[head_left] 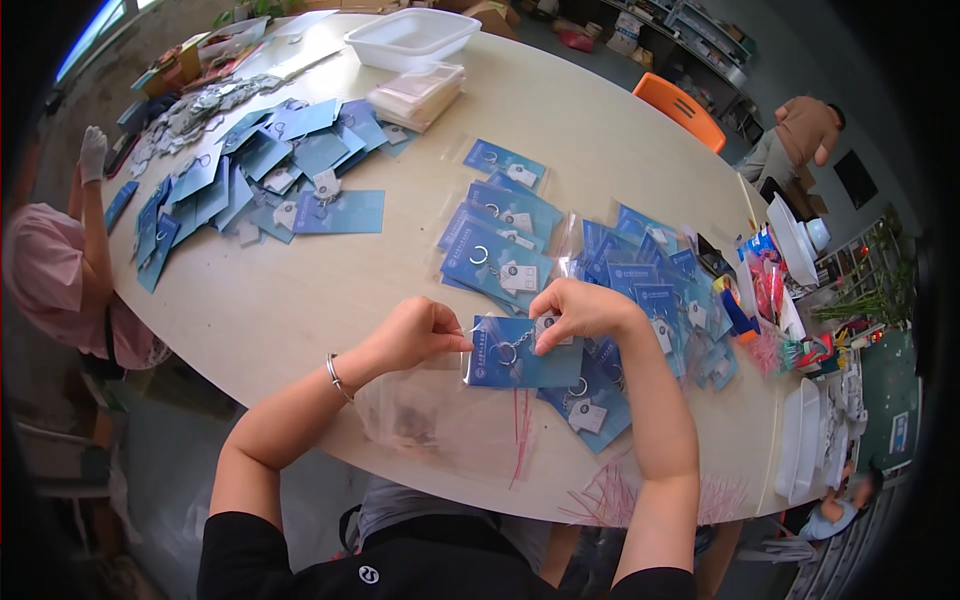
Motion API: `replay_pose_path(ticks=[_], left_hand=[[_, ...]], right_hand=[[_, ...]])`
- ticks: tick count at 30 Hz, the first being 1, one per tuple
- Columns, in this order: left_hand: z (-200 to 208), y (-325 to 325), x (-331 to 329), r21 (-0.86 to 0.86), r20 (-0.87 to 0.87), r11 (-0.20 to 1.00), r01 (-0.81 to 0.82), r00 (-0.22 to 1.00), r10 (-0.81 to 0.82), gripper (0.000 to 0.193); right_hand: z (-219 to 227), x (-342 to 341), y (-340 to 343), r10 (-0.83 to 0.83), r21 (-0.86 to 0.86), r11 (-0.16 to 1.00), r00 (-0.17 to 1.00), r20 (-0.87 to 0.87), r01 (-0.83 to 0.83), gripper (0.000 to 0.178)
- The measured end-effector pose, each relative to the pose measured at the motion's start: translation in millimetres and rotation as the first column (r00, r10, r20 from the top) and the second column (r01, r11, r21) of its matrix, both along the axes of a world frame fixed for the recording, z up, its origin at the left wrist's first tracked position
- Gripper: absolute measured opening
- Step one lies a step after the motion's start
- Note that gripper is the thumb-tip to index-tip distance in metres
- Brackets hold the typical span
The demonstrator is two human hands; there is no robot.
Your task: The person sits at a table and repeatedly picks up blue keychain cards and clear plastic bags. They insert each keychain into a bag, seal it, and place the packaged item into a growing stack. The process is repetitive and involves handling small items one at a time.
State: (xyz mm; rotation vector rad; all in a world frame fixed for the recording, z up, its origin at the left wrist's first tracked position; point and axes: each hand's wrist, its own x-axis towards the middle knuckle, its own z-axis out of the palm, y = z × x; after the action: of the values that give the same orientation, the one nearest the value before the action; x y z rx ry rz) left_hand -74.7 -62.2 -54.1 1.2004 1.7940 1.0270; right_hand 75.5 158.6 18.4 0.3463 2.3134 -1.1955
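Note:
Before me, both hands hold a blue keychain card (487,366) with a metal ring, a short chain and a white tag. Clear plastic glints at its left end, where my left hand (420,332) pinches a bag's edge between thumb and fingers. My right hand (587,312) grips the card's right side by the white tag, partly covering it. Flat clear bags (400,410) lie below my left hand. Just beyond are bagged keychain cards (500,262) in an overlapping row. More bagged cards (640,270) are heaped to the right, some under my right forearm.
A loose pile of blue cards (260,155) covers the far left, beside grey-white tags (195,120). Stacked clear bags (418,95) and a white tray (412,38) stand at the back. Pink twist ties (620,495) lie near the front edge. A person (60,260) sits at left.

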Motion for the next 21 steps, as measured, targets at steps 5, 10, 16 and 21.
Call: replay_pose_path(ticks=[5, 10, 16, 21], left_hand=[[4, 0, 1, -0.04, -0.028, 0.999, 0.021, 0.999, -0.022, 0.027], [10, -1, 0, -0.092, 0.022, 0.996, 0.013, 1.0, -0.011, 0.027], [5, 0, -4, -0.106, 0.063, 0.994, -0.014, 0.998, 0.021, 0.027], [6, 2, -3, -0.112, 0.067, 0.994, 0.013, 0.998, -0.006, 0.027]], right_hand=[[3, -4, -1, 0.073, 0.05, 0.996, 0.997, 0.028, -0.075, 0.032], [6, -15, 3, 0.145, 0.092, 0.985, 0.989, 0.022, -0.146, 0.033], [9, -15, 10, 0.15, 0.104, 0.983, 0.989, 0.001, -0.149, 0.033], [6, -30, -5, 0.219, 0.227, 0.949, 0.975, 0.015, -0.217, 0.037]])
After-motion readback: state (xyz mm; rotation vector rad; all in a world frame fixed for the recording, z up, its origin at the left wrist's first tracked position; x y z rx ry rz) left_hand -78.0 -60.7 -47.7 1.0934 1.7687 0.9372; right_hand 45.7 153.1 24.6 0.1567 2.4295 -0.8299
